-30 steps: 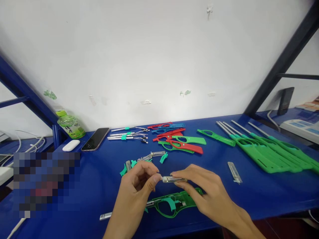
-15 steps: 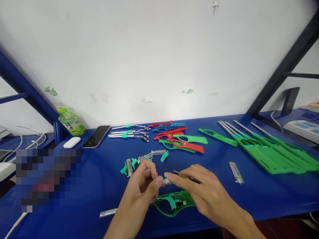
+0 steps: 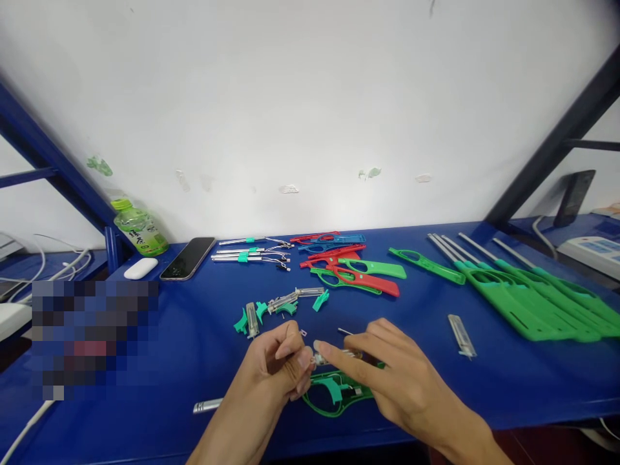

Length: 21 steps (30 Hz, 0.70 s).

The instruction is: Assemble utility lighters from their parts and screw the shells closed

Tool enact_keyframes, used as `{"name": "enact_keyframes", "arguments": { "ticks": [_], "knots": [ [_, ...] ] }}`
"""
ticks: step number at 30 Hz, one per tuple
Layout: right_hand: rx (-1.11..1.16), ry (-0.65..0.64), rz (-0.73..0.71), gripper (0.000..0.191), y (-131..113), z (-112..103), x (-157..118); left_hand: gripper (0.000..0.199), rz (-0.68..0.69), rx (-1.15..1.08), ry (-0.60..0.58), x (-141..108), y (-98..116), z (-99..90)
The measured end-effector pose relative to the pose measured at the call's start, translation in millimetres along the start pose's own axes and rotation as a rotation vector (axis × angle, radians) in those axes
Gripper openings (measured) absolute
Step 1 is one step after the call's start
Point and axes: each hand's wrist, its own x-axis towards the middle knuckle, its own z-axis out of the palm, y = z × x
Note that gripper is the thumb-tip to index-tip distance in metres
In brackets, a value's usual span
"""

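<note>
A small clear lighter fuel tank (image 3: 320, 359) spans the gap between my two hands, above the table. My left hand (image 3: 278, 361) pinches its tip end between thumb and curled fingers. My right hand (image 3: 402, 371) is closed around the body, index finger laid along the top; most of the tank is hidden there. A thin metal rod (image 3: 343, 331) pokes out behind the right fingers; whether it is held I cannot tell. Under both hands lies a green lighter half-shell (image 3: 334, 412) with a teal trigger (image 3: 333, 389) inside. Its metal tube (image 3: 207, 405) sticks out left.
Loose fuel tanks (image 3: 252, 320) and teal triggers (image 3: 320, 299) lie ahead. Behind are metal tubes with wires (image 3: 237, 257) and red, blue and green shells (image 3: 372, 284). Several green lighters (image 3: 527, 310) lie right, near a single tank (image 3: 462, 336). A phone (image 3: 188, 258) and bottle (image 3: 140, 229) stand left.
My left fingers have shifted slightly at the tank's tip. A small light piece now shows just above them. The whole view has moved a little; the tank stays between both hands.
</note>
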Motion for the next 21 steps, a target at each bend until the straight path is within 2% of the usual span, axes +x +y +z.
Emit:
{"name": "enact_keyframes", "arguments": {
  "ticks": [4, 9, 12, 15, 21],
  "knots": [
    [0.027, -0.007, -0.005, 0.054, -1.9, -1.6, -0.1, 0.073, 0.01, 0.081, -0.017, -2.2, 2.9, -1.4],
    [0.081, 0.014, 0.098, 0.054, -2.7, -6.9, -6.4, 0.038, 0.076, 0.326, 0.0, -6.5, 7.1, -0.8],
    [0.11, 0.01, 0.235, 0.046, -1.1, -13.3, -13.2, 0.025, 0.182, 0.567, 0.034, -5.9, 2.2, 1.7],
    [0.133, -0.008, 0.369, 0.029, -0.4, -21.2, -21.9, 0.018, 0.306, 0.794, 0.029, -3.7, -8.2, 2.8],
    [0.129, -0.108, 0.528, 0.013, -3.7, -30.4, -32.0, 0.024, 0.566, 1.074, 0.026, -4.4, -24.6, -5.0]
  ]
}}
